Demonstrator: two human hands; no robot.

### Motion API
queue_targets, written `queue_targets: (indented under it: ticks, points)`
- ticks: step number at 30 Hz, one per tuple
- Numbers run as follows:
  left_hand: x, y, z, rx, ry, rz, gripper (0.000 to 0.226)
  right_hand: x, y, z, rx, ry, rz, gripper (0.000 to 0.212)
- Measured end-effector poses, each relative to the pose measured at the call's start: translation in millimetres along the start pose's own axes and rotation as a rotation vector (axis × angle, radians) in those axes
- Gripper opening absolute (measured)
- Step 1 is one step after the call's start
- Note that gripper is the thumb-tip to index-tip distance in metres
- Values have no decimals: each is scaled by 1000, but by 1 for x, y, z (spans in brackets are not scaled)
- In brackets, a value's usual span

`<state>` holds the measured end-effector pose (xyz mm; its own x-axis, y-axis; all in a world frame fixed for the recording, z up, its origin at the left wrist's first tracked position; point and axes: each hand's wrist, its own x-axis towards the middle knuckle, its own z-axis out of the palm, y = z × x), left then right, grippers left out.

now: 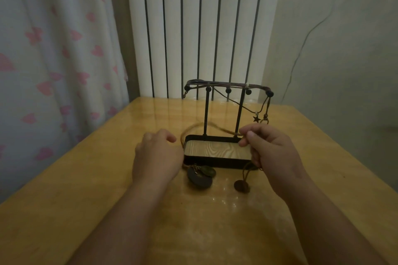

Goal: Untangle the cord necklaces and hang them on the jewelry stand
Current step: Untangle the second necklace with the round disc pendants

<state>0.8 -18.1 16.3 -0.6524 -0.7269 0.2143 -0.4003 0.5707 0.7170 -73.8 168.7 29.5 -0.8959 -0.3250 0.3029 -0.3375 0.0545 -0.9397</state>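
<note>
1. Jewelry stand: standing upright on the wooden table, between the two hands, its tray base facing the person.
2. Hung cords: lying along the stand's top bar, with a star charm dangling at the right end.
3. Tan cord: looping, blurred, behind the stand's posts from one hand to the other.
4. Right hand: pinching the tan cord between thumb and fingertip at the tray's right corner.
5. Left hand: hovering at the tray's left end with fingers curling; whether it is gripping the cord cannot be told.
6. Dark pendants and a brown pendant: lying on the table just before the tray.
</note>
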Motion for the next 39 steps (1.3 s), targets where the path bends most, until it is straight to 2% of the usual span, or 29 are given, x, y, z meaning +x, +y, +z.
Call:
queue_targets:
  ticks: [2,4,8,9,13,14,15,17,19,22,24,25,27,30,32,34,37,39]
  points:
    - [-7,7,3,-67,-6,144,35,0,2,1,-32,-18,-5,21]
    - [-17,15,4,-137,-89,318,34,0,1,4,19,-27,22,18]
    - [-28,21,16,-170,-400,436,44,1,-2,6,439,-53,159,18]
    - [-29,21,20,-165,-406,449,47,2,-2,5,490,-60,172,17]
    - [-24,23,23,-258,-149,440,58,5,-1,2,465,-98,160,17]
    - [-22,23,23,-223,-134,458,61,5,-1,2,442,-119,154,17]
    - [-21,24,24,-146,-153,490,55,4,-1,1,430,-143,145,17]
    - [-21,24,23,-83,-210,522,18,3,-1,0,442,-175,124,19]
    - [-21,21,20,-314,-247,402,29,3,-1,-5,359,-159,118,27]
    - [-16,20,7,-662,-155,246,35,4,2,-7,-52,-83,80,27]
    - [-13,18,1,-717,-126,239,35,6,8,-6,-271,-43,64,21]
    - [-13,17,-2,-704,-164,257,36,7,10,-5,-323,-28,56,20]
    - [-12,13,-4,-640,-341,339,38,8,11,-4,-365,-1,32,19]
    - [-16,10,-8,-443,-718,498,29,8,9,-5,-382,33,-9,19]
    - [-20,14,-6,-312,-893,531,20,8,7,-6,-326,74,-22,20]
    - [-23,15,-4,-244,-972,524,13,7,5,-7,-139,91,25,21]
    - [-19,12,-2,-183,-913,407,23,7,3,-7,177,55,140,20]
    - [-16,12,1,-189,-773,327,16,8,2,-6,368,27,211,19]
